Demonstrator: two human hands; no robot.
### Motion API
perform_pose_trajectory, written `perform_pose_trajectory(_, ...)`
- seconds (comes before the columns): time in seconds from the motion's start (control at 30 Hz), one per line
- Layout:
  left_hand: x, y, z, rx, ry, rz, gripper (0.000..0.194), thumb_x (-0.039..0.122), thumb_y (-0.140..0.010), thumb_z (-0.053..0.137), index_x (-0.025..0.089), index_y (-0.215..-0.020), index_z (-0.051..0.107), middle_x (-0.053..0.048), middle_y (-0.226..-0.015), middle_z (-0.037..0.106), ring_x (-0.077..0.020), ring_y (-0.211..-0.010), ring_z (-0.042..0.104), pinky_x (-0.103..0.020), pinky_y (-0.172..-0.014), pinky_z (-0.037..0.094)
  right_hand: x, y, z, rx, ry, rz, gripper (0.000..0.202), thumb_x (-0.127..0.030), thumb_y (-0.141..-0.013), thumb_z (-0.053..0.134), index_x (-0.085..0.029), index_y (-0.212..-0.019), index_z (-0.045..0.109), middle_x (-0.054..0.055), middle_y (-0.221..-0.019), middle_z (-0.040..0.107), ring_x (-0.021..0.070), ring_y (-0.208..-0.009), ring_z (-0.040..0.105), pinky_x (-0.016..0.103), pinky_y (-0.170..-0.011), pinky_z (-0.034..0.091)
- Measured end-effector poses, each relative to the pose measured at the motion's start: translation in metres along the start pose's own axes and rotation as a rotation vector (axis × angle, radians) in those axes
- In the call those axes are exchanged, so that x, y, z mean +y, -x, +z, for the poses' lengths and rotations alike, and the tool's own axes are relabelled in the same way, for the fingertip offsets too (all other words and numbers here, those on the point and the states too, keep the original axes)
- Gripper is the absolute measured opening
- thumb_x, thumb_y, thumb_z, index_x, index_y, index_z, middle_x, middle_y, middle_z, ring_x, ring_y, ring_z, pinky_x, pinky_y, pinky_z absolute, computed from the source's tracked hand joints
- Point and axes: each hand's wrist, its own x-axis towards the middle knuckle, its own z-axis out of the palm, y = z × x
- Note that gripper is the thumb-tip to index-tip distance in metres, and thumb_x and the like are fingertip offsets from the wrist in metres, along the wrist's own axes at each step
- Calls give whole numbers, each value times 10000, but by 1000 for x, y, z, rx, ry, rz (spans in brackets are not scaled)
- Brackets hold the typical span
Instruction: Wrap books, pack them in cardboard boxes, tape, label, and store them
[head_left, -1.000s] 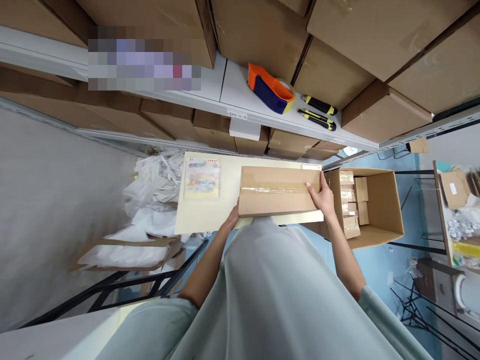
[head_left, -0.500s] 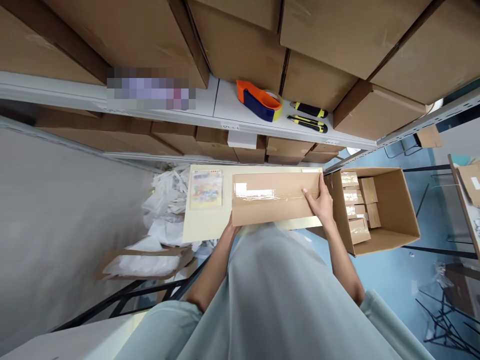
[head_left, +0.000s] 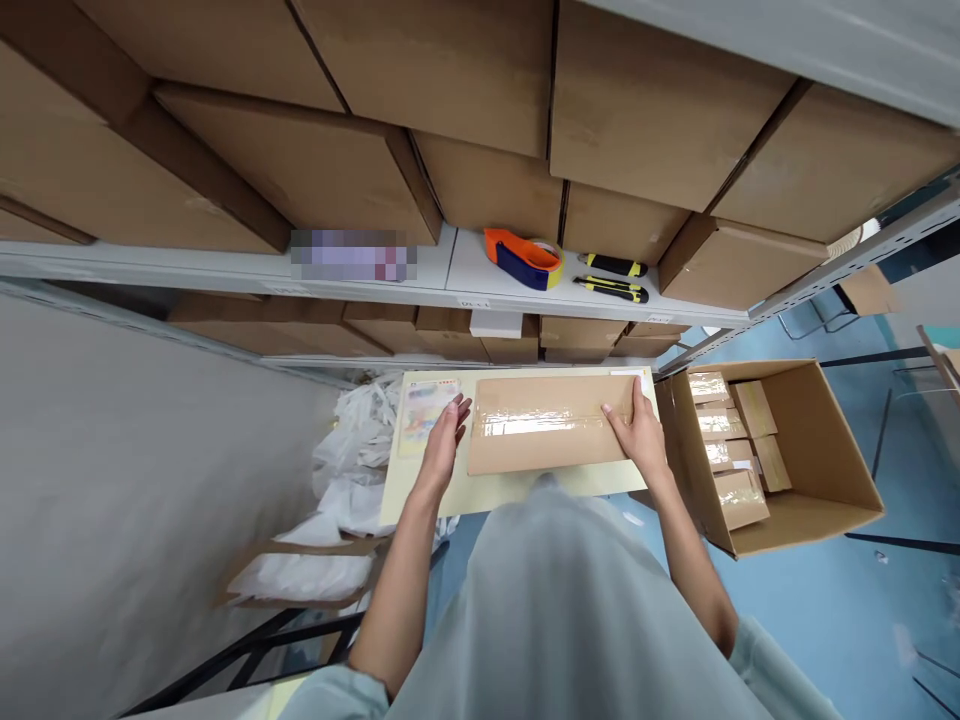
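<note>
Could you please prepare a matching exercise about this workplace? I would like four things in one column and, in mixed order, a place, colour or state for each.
Column one:
1. Tape dispenser
2. Left hand
3. Right hand
4. Large open box

Column two:
A. Has its thumb on top of the taped carton
B. Holds smaller boxes
C. Orange and dark blue, on the shelf
D. Beside the carton's left end

Right pairs: 1-C, 2-D, 3-A, 4-B.
</note>
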Motion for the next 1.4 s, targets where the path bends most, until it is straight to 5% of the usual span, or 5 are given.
perform_pose_trajectory(0.33,60,0,16,224,-273,293,1009,672,-930,726,192,-1745,374,-190,-1818,380,-398,-1708,330,-566,-1398,301,-20,-20,-3,302,222,-279,758,-627,-1109,408,-162,-1705,469,266,-1792,381,501,-1714,257,759,-1332,260)
perform_pose_trajectory(0.6,218,-74,10,304,-387,732,551,384,-1039,566,155,-1533,656,-186,-1673,586,-381,-1621,467,-559,-1386,314,-229,-146,-41,-23,333,-587,497,-264,-1107,544,-59,-1559,572,288,-1635,569,356,-1538,522,502,-1296,402)
perform_pose_trajectory(0.73,256,-91,18,328,-352,705,474,301,-1042,520,132,-1430,731,-209,-1522,703,-374,-1490,600,-550,-1330,397,-276,-170,-29,-50,336,-487,445,-229,-1055,703,-16,-1440,637,295,-1502,667,345,-1420,636,507,-1251,461)
perform_pose_trajectory(1.03,223,-30,9,310,-250,500,566,573,-1119,427,204,-1111,856,-160,-1103,854,-384,-1178,784,-446,-1032,579,-242,-155,-40,-76,24,-473,429,-308,-1112,541,-85,-1475,597,209,-1447,739,283,-1303,719,372,-1106,561)
perform_pose_trajectory(1.4,189,84,54,316,113,668,279,526,-1007,725,263,-1072,793,-68,-1102,795,-243,-1004,770,-375,-954,659,-164,14,-41,-163,-1048,-548,522,-648,-993,732,-259,-1340,703,72,-1222,796,261,-1143,733,406,-1084,604)
